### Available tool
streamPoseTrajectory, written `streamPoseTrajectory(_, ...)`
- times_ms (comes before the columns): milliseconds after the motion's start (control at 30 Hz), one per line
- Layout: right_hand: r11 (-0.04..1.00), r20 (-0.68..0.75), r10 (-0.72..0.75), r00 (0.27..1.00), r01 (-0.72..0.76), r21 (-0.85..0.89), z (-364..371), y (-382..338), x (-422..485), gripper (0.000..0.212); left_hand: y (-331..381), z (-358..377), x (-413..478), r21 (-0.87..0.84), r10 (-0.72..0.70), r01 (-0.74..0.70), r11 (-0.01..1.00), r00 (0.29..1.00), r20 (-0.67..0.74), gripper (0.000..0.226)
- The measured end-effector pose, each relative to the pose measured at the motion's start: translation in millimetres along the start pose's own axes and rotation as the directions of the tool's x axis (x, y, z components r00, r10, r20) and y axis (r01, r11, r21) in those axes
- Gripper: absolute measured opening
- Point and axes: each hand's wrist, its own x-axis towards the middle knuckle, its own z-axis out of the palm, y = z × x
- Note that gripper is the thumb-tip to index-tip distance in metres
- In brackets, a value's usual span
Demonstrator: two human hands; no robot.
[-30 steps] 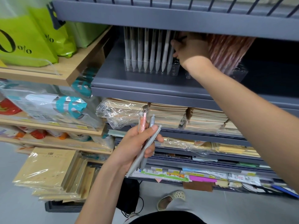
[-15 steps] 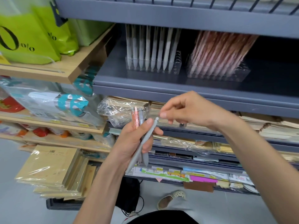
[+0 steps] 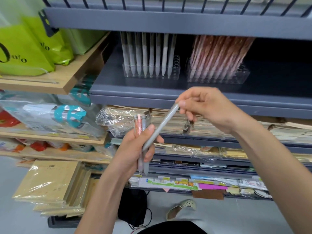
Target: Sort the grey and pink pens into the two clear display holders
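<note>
My left hand point(image 3: 135, 151) is closed around a small bunch of pens point(image 3: 140, 125), pink and grey, held upright. My right hand point(image 3: 204, 107) pinches the top end of one grey pen point(image 3: 163, 125), which slants down to my left thumb and still touches the left hand. On the grey shelf above stand two clear holders: the left holder point(image 3: 152, 72) carries a row of upright grey pens, the right holder point(image 3: 217, 76) is packed with leaning pink pens.
The grey metal shelf point(image 3: 168, 97) has a rail and a wire rack close above the pens. Stacks of wrapped notebooks point(image 3: 121, 119) fill the shelves below. Green bags point(image 3: 30, 48) sit on a wooden shelf at left. A shoe point(image 3: 181, 208) shows on the floor.
My right hand left the grey-pen holder, came down to my left hand and took hold of the top of a grey pen, drawing it up and to the right.
</note>
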Motion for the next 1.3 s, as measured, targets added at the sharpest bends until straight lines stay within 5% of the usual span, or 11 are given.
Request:
streamPoseTrajectory(200,0.946,-0.077,0.000,0.997,0.025,0.324,20.3,7.4,1.2,0.024,2.8,4.4,6.2,-0.018,0.042,-0.041,0.999,0.999,0.024,0.040)
streamPoseTrajectory(333,0.983,-0.055,0.031,0.998,-0.021,0.183,34.9,13.2,3.8,0.015,7.9,9.6,11.5,-0.004,0.085,-0.085,0.996,0.996,-0.012,0.042)
streamPoseTrajectory(533,0.989,-0.298,-0.036,0.954,0.078,0.129,4.7,-5.3,19.8,0.011,5.4,-4.8,15.5,-0.116,0.031,-0.042,0.992,0.995,-0.095,0.028)
streamPoseTrajectory(667,0.992,-0.509,-0.126,0.851,0.116,-0.050,-13.3,-16.7,35.9,0.009,2.3,-14.2,13.4,-0.166,-0.018,0.004,0.986,0.996,-0.083,0.026)
streamPoseTrajectory(767,0.923,-0.670,-0.313,0.673,0.052,-0.380,-20.9,-18.9,47.2,0.015,5.3,-15.9,13.6,-0.274,-0.018,0.000,0.962,0.998,-0.063,0.023)
streamPoseTrajectory(900,0.858,-0.703,-0.452,0.550,0.053,-0.510,-19.5,-23.7,60.3,0.018,11.2,-15.5,13.0,-0.333,-0.005,0.004,0.943,1.000,-0.001,0.032)
streamPoseTrajectory(1000,0.871,-0.645,-0.463,0.608,0.176,-0.459,-13.2,-28.9,75.7,0.025,11.8,-14.7,13.1,-0.281,-0.042,0.040,0.959,0.999,0.000,0.042)
streamPoseTrajectory(1167,0.817,-0.598,-0.243,0.764,-0.172,-0.551,-15.9,-35.8,107.3,0.025,8.6,-13.9,9.3,-0.177,-0.045,0.054,0.983,0.998,0.052,0.039)
streamPoseTrajectory(1300,0.824,-0.582,-0.137,0.801,-0.235,-0.516,-14.8,-39.9,120.0,0.024,6.1,-12.2,6.2,-0.205,0.000,0.008,0.979,0.999,0.043,0.034)
